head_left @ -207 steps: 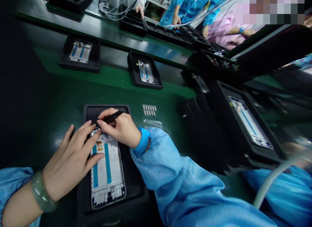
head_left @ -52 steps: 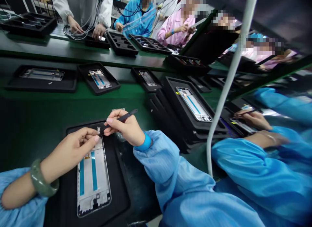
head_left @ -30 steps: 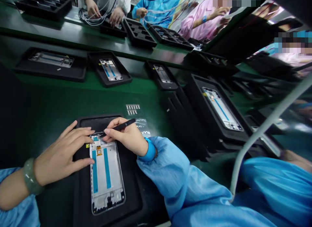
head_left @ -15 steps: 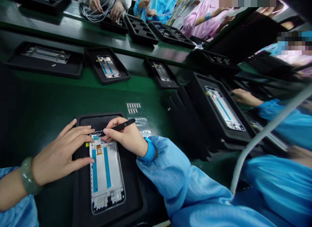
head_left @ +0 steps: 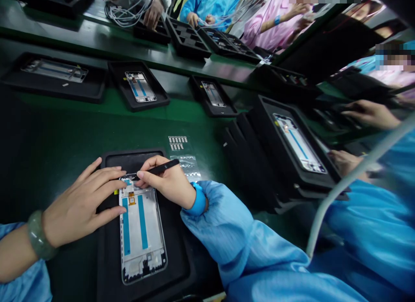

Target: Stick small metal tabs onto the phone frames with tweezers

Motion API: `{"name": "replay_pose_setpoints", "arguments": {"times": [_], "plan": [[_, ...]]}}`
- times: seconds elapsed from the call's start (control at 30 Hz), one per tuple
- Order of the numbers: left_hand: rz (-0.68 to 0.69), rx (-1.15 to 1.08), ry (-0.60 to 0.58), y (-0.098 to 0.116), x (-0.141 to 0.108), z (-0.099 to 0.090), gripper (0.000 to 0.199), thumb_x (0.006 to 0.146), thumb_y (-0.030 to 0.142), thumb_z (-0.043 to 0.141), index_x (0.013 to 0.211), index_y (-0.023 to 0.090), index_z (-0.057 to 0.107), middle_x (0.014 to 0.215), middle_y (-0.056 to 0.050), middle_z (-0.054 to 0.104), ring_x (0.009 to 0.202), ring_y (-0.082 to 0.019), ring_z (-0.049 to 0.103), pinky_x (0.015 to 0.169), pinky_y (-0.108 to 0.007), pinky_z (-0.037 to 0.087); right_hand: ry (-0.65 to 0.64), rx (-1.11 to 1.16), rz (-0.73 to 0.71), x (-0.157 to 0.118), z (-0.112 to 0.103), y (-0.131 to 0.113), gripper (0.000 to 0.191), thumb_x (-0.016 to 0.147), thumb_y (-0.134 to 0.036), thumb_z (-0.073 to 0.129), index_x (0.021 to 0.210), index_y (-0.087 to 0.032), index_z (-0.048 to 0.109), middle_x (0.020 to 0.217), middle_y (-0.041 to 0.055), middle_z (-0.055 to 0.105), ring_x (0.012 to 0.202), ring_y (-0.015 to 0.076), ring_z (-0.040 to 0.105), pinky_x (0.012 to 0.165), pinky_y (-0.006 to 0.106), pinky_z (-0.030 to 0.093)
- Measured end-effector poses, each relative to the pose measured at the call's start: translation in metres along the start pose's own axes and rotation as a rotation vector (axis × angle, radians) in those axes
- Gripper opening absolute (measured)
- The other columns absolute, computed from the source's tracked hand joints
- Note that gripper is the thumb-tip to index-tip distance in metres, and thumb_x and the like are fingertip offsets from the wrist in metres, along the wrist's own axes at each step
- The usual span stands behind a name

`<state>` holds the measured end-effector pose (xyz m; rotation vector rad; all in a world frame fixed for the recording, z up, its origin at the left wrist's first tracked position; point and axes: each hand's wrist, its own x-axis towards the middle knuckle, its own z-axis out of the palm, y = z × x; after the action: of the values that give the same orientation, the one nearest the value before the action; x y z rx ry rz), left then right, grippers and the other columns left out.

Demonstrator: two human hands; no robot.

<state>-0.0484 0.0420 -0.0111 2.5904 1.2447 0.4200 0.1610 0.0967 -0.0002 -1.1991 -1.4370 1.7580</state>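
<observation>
A phone frame (head_left: 142, 232) lies upright in a black tray (head_left: 129, 157), with a silver rim, a white inner face, two blue strips and a small gold-orange part near the top. My left hand (head_left: 82, 207) rests with its fingers apart on the frame's upper left edge and holds nothing. My right hand (head_left: 165, 183) pinches black tweezers (head_left: 162, 168), whose tip sits at the frame's top end. The exact contact point is hidden by my fingers.
A clear sheet of small metal pieces (head_left: 177, 142) lies beyond the tray. Stacked black trays (head_left: 292, 150) stand to the right, and more trays with frames (head_left: 138, 86) sit ahead. Co-workers handle cables at the far bench. A white hose (head_left: 337, 211) crosses the right side.
My hands stay almost still at the frame's top end, with the tweezers barely shifted. A co-worker's hands at the right have moved closer into view.
</observation>
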Motion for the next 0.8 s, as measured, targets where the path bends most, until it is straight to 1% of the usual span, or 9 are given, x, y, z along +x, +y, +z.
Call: {"name": "replay_pose_setpoints", "arguments": {"times": [0.1, 0.23, 0.4, 0.47, 0.53, 0.6, 0.67, 0.73, 0.8], "plan": [[0.02, 0.038, 0.001, 0.001, 0.0, -0.001, 0.041, 0.082, 0.037, 0.051, 0.122, 0.027, 0.049, 0.123, -0.005, 0.053, 0.122, -0.024, 0.043, 0.109, -0.052, 0.018, -0.006, -0.028, -0.011, 0.0, 0.0, 0.0, 0.029, 0.069, -0.04, 0.069, 0.077, -0.016, 0.054, 0.064, 0.0014, 0.066, 0.062, 0.0138, 0.066, 0.063, 0.029, 0.056], [0.032, 0.087, -0.008, 0.005, 0.001, -0.003, 0.04, 0.084, 0.031, 0.048, 0.123, 0.028, 0.048, 0.121, -0.006, 0.054, 0.122, -0.025, 0.043, 0.108, -0.053, 0.021, -0.01, -0.07, -0.033, -0.001, -0.001, 0.0, 0.028, 0.071, -0.04, 0.067, 0.078, -0.017, 0.053, 0.066, 0.0018, 0.067, 0.063, 0.0139, 0.067, 0.062, 0.029, 0.056], [-0.013, 0.135, 0.021, 0.015, 0.006, -0.004, 0.041, 0.083, 0.03, 0.048, 0.123, 0.026, 0.049, 0.116, -0.008, 0.056, 0.115, -0.026, 0.049, 0.105, -0.055, 0.025, -0.024, -0.143, -0.093, -0.002, -0.001, 0.006, 0.026, 0.073, -0.038, 0.065, 0.082, -0.018, 0.052, 0.068, 0.0009, 0.066, 0.067, 0.0149, 0.067, 0.06, 0.027, 0.054], [-0.038, 0.156, 0.028, 0.02, 0.008, -0.004, 0.039, 0.082, 0.03, 0.048, 0.121, 0.024, 0.051, 0.115, -0.009, 0.057, 0.114, -0.026, 0.05, 0.104, -0.055, 0.026, 0.0, -0.112, -0.132, -0.003, -0.001, 0.006, 0.027, 0.072, -0.036, 0.067, 0.085, -0.019, 0.05, 0.07, -0.0001, 0.065, 0.066, 0.0144, 0.067, 0.06, 0.026, 0.054], [-0.054, 0.166, 0.025, 0.023, 0.009, -0.003, 0.037, 0.083, 0.03, 0.047, 0.119, 0.023, 0.052, 0.115, -0.009, 0.056, 0.114, -0.026, 0.049, 0.104, -0.054, 0.027, 0.059, -0.033, -0.175, -0.003, -0.003, 0.003, 0.031, 0.071, -0.034, 0.069, 0.088, -0.02, 0.046, 0.073, -0.0012, 0.065, 0.063, 0.013, 0.066, 0.058, 0.025, 0.054], [-0.07, 0.168, 0.022, 0.024, 0.008, -0.002, 0.037, 0.083, 0.031, 0.047, 0.118, 0.022, 0.052, 0.117, -0.009, 0.055, 0.115, -0.026, 0.049, 0.104, -0.054, 0.028, 0.125, 0.05, -0.217, -0.002, -0.005, -0.004, 0.033, 0.071, -0.033, 0.069, 0.088, -0.02, 0.044, 0.074, -0.0021, 0.064, 0.062, 0.0117, 0.066, 0.057, 0.023, 0.054], [-0.079, 0.162, 0.03, 0.024, 0.007, 0.0, 0.036, 0.084, 0.031, 0.046, 0.118, 0.022, 0.052, 0.119, -0.009, 0.054, 0.116, -0.026, 0.048, 0.103, -0.053, 0.029, 0.165, 0.11, -0.246, 0.001, -0.008, -0.011, 0.033, 0.071, -0.035, 0.068, 0.087, -0.02, 0.044, 0.075, -0.0025, 0.062, 0.065, 0.0114, 0.066, 0.06, 0.023, 0.055], [-0.087, 0.153, 0.044, 0.024, 0.005, 0.002, 0.036, 0.084, 0.031, 0.046, 0.118, 0.023, 0.052, 0.122, -0.009, 0.053, 0.118, -0.026, 0.046, 0.103, -0.052, 0.03, 0.15, 0.147, -0.254, 0.005, -0.01, -0.016, 0.032, 0.072, -0.037, 0.067, 0.087, -0.02, 0.045, 0.079, -0.002, 0.06, 0.069, 0.0116, 0.066, 0.065, 0.026, 0.057], [-0.095, 0.145, 0.054, 0.023, 0.002, 0.005, 0.036, 0.084, 0.033, 0.047, 0.118, 0.024, 0.052, 0.125, -0.008, 0.051, 0.119, -0.026, 0.046, 0.103, -0.052, 0.031, 0.105, 0.168, -0.239, 0.011, -0.008, -0.016, 0.031, 0.072, -0.038, 0.066, 0.087, -0.02, 0.046, 0.082, -0.0013, 0.059, 0.073, 0.012, 0.065, 0.07, 0.029, 0.057]]}}
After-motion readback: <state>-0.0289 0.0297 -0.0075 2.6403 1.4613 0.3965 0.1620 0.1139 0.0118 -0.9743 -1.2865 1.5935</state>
